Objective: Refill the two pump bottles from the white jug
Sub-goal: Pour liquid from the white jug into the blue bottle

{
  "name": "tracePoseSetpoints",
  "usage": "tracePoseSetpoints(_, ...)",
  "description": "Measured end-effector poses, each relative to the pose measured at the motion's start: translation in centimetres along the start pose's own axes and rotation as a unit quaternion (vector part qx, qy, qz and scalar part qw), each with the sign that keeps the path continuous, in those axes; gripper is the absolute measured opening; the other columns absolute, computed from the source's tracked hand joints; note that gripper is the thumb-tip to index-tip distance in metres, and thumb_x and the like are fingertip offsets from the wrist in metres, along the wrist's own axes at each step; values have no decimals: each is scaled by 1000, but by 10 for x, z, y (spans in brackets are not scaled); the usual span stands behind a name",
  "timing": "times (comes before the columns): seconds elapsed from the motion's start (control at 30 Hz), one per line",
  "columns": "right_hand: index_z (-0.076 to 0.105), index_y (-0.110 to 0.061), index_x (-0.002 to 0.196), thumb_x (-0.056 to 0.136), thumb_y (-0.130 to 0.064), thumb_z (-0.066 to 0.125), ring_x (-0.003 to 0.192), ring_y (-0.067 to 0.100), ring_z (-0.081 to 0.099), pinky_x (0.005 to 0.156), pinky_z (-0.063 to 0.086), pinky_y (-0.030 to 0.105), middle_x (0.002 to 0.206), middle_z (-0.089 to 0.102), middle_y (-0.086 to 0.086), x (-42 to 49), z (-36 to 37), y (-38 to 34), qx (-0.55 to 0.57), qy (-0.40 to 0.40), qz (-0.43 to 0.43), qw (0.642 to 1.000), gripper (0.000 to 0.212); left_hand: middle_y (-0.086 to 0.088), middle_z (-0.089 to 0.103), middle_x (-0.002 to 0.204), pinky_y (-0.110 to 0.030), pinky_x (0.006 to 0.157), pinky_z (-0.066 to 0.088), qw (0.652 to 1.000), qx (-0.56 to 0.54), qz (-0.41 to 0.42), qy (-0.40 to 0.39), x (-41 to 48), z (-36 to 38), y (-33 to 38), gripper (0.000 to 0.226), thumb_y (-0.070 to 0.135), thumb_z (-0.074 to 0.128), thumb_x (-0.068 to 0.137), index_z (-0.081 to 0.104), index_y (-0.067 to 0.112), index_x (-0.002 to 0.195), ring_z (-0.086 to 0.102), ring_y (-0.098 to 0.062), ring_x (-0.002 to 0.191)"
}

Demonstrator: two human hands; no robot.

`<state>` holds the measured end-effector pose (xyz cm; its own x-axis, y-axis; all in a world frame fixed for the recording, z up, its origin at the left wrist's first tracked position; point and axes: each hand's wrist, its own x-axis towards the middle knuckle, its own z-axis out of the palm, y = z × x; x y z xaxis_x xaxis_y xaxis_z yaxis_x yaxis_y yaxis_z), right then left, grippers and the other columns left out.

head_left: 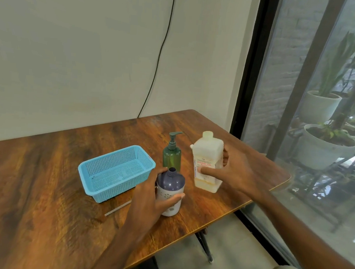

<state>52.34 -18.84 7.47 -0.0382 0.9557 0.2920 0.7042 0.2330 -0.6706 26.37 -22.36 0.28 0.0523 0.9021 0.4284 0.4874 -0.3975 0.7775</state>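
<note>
- A blue basket [117,188] is set on a wooden table [40,187] and is taken here as the reference for all places.
- A purple bottle [170,182] is seen just to the right of the basket, at its near right corner. Its pump is off and its neck is left open.
- The purple bottle is gripped by the left hand [146,199]. The thumb is laid across the pale lower front and the fingers are curled round the side facing the basket.
- A green pump bottle [171,157] is stood upright beyond the basket's right end, just behind the purple bottle. Its pump head is fitted, and it is touched by neither hand.
- The white jug [206,158] is found further right of the basket, past both bottles, with its neck uncapped.
- The jug is clasped by the right hand [237,173]. The thumb is pressed on the printed label and the fingers are wrapped behind the far side.
- The jug is held slightly tilted. Whether its base is resting on the table cannot be told.
- The two hands are kept apart, each closed on its own container.
- A thin pale stick [117,209] is laid flat on the table just in front of the basket, left of the left wrist.
</note>
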Motion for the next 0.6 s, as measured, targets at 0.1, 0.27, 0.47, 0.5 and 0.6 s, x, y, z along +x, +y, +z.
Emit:
tracePoseSetpoints(0.1, 52, -25, 131, 65, -47, 92, 110, 6, 64, 84, 58, 26, 124, 64, -14, 2, 28, 0, 68, 28, 7, 997, 80, 22, 63, 125, -15, 87, 57, 1000, -12, -12, 7, -5, -2, -2, 79, 62, 88, 62, 52, 39, 128, 59, 7, 118)
tracePoseSetpoints(0.27, 49, -23, 137, 64, -52, 91, 118, 9, 61, 91, 59, 36, 134, 63, -7, 4, 68, 8, 87, 41, 0, 995, 89, 21, 62, 126, -13, 88, 55, 1000, -5, -14, 7, -7, -2, -1, 82, 63, 87, 62, 53, 33, 130, 59, 4, 120)
tracePoseSetpoints(0.47, 37, -35, 145, 62, -85, 72, 127, 10, 55, 95, 56, 44, 143, 54, -13, -2, 87, 28, 81, 28, 13, 996, 103, 17, 62, 129, -14, 89, 56, 1000, -9, -18, 16, -7, 2, -2, 81, 56, 89, 63, 53, 31, 131, 57, 8, 121)
tracePoseSetpoints(0.5, 36, -36, 146, 62, -86, 72, 128, 9, 54, 95, 56, 45, 144, 54, -14, -2, 88, 30, 80, 27, 10, 996, 104, 18, 62, 128, -9, 87, 53, 1000, -8, -15, 16, -7, 3, 0, 80, 57, 88, 64, 53, 31, 131, 56, 10, 120)
tracePoseSetpoints(0.6, 34, -37, 149, 63, -84, 73, 131, 8, 52, 98, 55, 43, 146, 52, -17, -1, 88, 33, 94, 13, 1, 995, 104, 20, 62, 126, -8, 87, 51, 1000, -13, -9, 18, -4, 5, 2, 79, 60, 87, 64, 54, 30, 130, 58, 5, 120)
